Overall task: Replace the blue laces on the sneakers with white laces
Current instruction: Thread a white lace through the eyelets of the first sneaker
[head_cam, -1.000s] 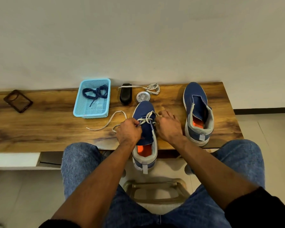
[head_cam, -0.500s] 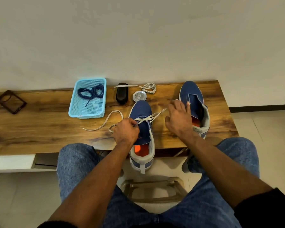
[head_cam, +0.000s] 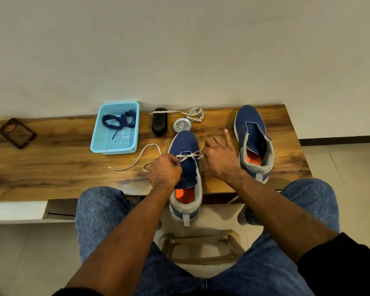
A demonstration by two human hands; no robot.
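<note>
On the near sneaker [head_cam: 185, 159], the left hand [head_cam: 165, 170] and right hand [head_cam: 219, 159] each pinch the white lace [head_cam: 187, 155] at the eyelets. Limp and light, it's probably best gripped near its stiff tip

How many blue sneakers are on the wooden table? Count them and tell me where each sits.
2. One blue sneaker sits at the table's near edge, between the left hand and right hand, partly laced in white. The other, unlaced blue sneaker stands to its right. None seems hidden.

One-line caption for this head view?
Both hands, left hand and right hand, thread a white lace through the near sneaker on a wooden table.
</note>
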